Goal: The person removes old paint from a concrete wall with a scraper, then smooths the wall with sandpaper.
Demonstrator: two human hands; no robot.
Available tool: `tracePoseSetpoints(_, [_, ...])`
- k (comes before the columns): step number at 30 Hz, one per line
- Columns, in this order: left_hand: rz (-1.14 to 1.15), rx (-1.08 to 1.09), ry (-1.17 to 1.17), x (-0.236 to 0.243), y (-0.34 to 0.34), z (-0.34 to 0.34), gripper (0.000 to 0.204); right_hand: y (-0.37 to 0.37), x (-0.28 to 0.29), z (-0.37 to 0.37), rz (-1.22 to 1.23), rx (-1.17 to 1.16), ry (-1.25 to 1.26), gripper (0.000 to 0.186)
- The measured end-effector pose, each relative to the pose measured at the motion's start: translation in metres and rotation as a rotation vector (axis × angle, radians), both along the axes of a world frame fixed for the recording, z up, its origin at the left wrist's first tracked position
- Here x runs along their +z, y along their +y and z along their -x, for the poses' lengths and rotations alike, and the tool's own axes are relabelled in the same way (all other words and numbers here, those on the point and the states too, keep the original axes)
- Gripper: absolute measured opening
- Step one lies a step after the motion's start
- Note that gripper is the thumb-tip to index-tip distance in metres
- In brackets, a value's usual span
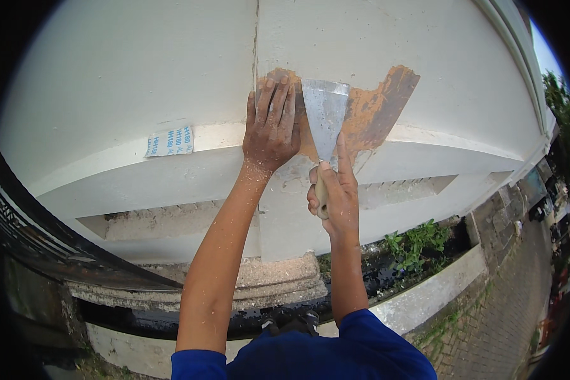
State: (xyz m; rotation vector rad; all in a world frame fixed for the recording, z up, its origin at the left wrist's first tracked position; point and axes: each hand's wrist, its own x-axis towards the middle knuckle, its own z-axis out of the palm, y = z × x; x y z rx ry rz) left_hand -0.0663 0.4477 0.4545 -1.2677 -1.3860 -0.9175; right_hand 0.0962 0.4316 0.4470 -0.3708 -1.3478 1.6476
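My right hand [337, 196] is closed around the pale handle of a putty knife [326, 114], its index finger stretched along the blade. The broad metal blade points up, with its wide edge over a bare brown and orange patch [380, 107] where the white paint is gone. Whether the edge touches the wall cannot be told. Just left of the blade, my left hand [270, 130] lies flat on the same patch with its fingers stretched upward, holding nothing. White flecks dot both forearms.
A piece of sandpaper [170, 142] with blue print on its back rests on the ledge at left. Below the white wall [158, 76] are recessed slots, a dark drain with green plants [418, 247] and a concrete kerb [434, 285]. A black metal fence [50, 234] stands at left; brick paving [497, 316] at right.
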Motion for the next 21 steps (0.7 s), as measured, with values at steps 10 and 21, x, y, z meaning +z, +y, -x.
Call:
tracePoseSetpoints(10, [-0.025, -0.008, 0.027, 0.007, 0.005, 0.004, 0.041, 0.001, 0.007, 0.003, 0.0, 0.0, 0.035, 0.059])
tracePoseSetpoints(21, [-0.029, -0.014, 0.027, 0.005, 0.001, 0.002, 0.043, -0.004, 0.006, 0.0, -0.019, 0.001, 0.016, 0.058])
